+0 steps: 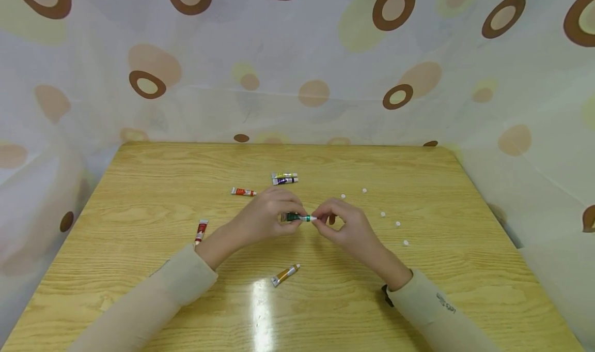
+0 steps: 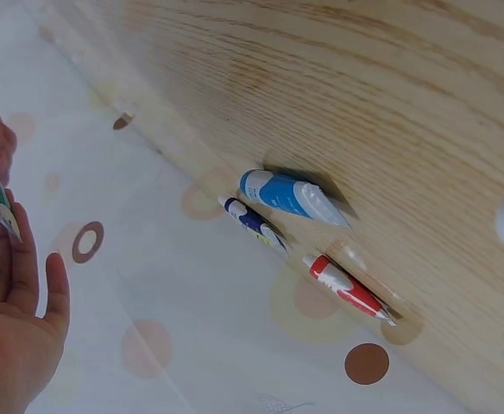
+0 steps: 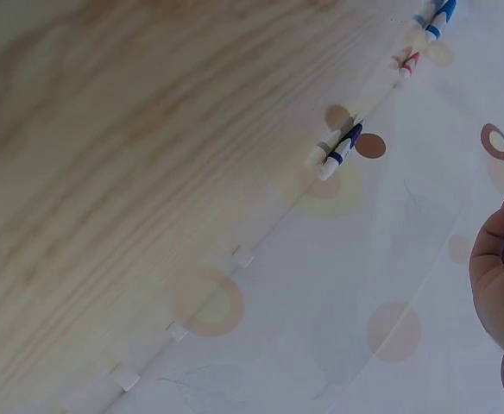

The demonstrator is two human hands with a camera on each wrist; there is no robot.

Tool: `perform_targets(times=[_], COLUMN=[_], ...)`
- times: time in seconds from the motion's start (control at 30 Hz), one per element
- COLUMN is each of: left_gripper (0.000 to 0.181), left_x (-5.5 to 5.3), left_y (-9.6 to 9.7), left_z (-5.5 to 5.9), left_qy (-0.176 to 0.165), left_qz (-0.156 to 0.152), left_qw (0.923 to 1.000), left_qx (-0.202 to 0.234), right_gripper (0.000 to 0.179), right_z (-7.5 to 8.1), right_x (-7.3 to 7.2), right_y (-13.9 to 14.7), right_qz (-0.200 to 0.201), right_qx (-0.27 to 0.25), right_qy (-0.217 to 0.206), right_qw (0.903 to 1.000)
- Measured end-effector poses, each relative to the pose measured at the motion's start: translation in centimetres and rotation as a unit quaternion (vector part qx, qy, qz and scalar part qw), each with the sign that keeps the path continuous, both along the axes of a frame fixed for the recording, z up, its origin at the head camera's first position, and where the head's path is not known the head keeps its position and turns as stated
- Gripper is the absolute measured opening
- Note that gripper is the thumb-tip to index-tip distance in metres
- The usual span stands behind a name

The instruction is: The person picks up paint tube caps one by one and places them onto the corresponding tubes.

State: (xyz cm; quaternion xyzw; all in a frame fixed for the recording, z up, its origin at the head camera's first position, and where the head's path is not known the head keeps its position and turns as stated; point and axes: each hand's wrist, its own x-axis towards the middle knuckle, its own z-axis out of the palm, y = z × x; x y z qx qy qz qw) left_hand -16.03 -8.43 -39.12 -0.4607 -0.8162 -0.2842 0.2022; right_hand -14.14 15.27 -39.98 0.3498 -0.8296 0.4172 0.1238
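Note:
In the head view my left hand [image 1: 269, 212] grips a small green paint tube [image 1: 294, 217], held level above the table with its nozzle end to the right. The thumb and fingertips of my right hand [image 1: 346, 225] pinch at the white cap end [image 1: 314, 218] of that tube. Part of the tube's body is hidden by the left fingers. In the left wrist view the left hand [image 2: 19, 319] has the green tube [image 2: 3, 207] at its fingertips. Only part of the right hand [image 3: 502, 267] shows in the right wrist view.
Yellow [image 1: 288, 175], purple [image 1: 285, 181] and orange-red [image 1: 244, 192] tubes lie beyond the left hand. A dark red tube [image 1: 201, 231] lies by the left forearm, a gold tube [image 1: 285, 275] nearer. Several white caps, one a cap [image 1: 383, 214], are scattered right. A patterned sheet [image 1: 313, 93] borders the table.

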Motion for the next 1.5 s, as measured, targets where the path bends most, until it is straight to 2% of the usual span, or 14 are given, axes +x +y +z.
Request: perform_targets(times=[0.3,0.5,0.7,0.9,1.23,1.4,1.5], left_gripper=[0.009,0.009,0.01,0.01,0.01,0.011,0.01], left_x=[-0.1,-0.1,0.0,0.1,0.3,0.4,0.4], left_y=[-0.1,-0.2,-0.2,0.0,0.2,0.2,0.1], left_z=[-0.1,-0.3,-0.3,-0.2,-0.1,-0.1,-0.2], left_qy=[0.002,0.003,-0.004,-0.016,0.011,0.014,0.012], left_qz=[-0.003,-0.004,-0.009,-0.017,-0.018,-0.011,-0.01], left_qw=[1.0,1.0,0.9999,0.9997,0.9998,0.9998,0.9999], left_qx=[-0.003,0.001,0.005,0.007,0.001,-0.001,-0.003], right_gripper=[0.014,0.024,0.026,0.023,0.015,0.009,0.011], right_z=[-0.1,-0.4,-0.8,-0.7,-0.7,-0.5,-0.4], right_x=[-0.1,-0.2,-0.5,-0.4,-0.3,-0.2,-0.2], right_y=[0.3,0.7,1.0,0.9,0.9,0.8,0.9], right_qz=[0.004,-0.003,0.016,0.027,0.03,0.031,0.03], right_qx=[0.007,0.021,0.02,0.017,0.027,0.035,0.038], right_qy=[-0.006,0.025,0.049,0.055,0.049,0.039,0.04], right_qw=[0.9999,0.9995,0.9985,0.998,0.998,0.9982,0.998])
